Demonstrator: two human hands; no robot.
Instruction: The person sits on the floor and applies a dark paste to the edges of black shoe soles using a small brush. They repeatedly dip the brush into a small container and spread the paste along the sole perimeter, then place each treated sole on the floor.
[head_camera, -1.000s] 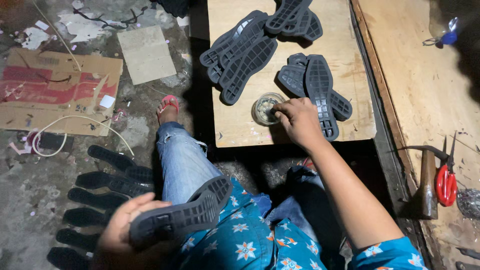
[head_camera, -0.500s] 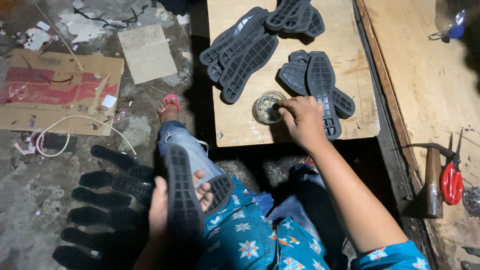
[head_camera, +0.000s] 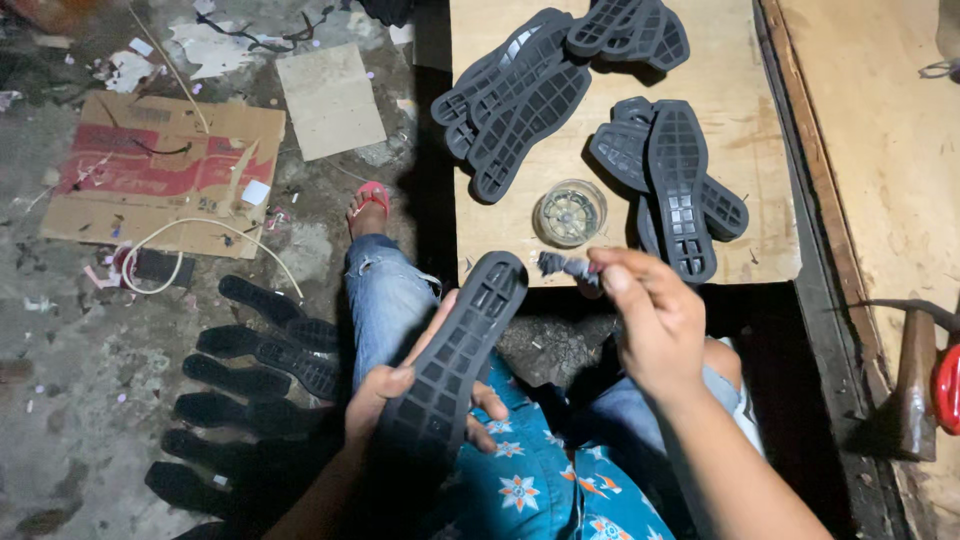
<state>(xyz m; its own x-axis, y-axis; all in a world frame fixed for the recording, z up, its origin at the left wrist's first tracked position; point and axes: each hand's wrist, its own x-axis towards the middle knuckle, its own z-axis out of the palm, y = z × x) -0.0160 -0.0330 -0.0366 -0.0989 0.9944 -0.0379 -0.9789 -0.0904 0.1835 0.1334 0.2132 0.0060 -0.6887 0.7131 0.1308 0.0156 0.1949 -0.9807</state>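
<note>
My left hand (head_camera: 400, 395) holds a black rubber shoe sole (head_camera: 455, 355) over my lap, tread side up, toe pointing up and right. My right hand (head_camera: 650, 320) is raised just right of the sole's tip and pinches a small dark brush (head_camera: 560, 265) whose head points left toward the sole. Beyond the brush, a small round glass dish (head_camera: 570, 212) sits on the wooden board (head_camera: 740, 130).
Two heaps of black soles (head_camera: 520, 95) (head_camera: 675, 185) lie on the board. More soles (head_camera: 255, 370) are laid out on the floor at my left. Flattened cardboard (head_camera: 165, 170) and scraps litter the floor. A hammer (head_camera: 915, 385) rests at the right edge.
My right hand has lifted away from the glass dish, bringing the brush toward me. My left hand has turned the sole from lying crosswise to pointing up toward the board.
</note>
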